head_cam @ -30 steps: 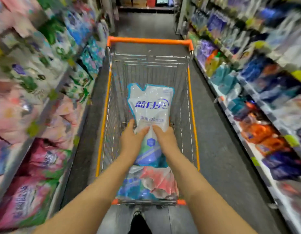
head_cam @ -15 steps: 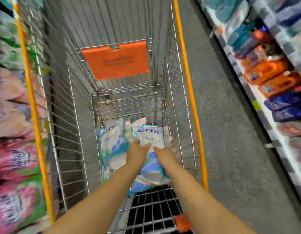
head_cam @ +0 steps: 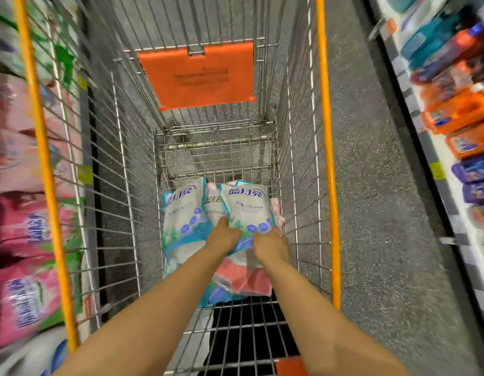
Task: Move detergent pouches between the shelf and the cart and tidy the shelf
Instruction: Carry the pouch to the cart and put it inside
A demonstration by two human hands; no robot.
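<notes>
Deep inside the wire shopping cart (head_cam: 323,131) both my arms reach down. My left hand (head_cam: 223,236) and my right hand (head_cam: 270,244) grip the lower end of a white and blue detergent pouch (head_cam: 247,206), which lies on top of the other pouches at the cart's bottom. A second white and blue pouch (head_cam: 181,213) lies to its left, a third peeks out between them, and a pink pouch (head_cam: 251,280) lies under my right wrist.
The cart's orange child-seat flap (head_cam: 200,74) hangs at the far end. Pink and green pouches (head_cam: 21,267) fill the left shelf close to the cart. Orange and blue detergent bottles (head_cam: 458,115) line the right shelf across a strip of grey floor.
The pouch went from held high above the cart down to the pile at its bottom. My hands followed it down and my view tipped into the cart.
</notes>
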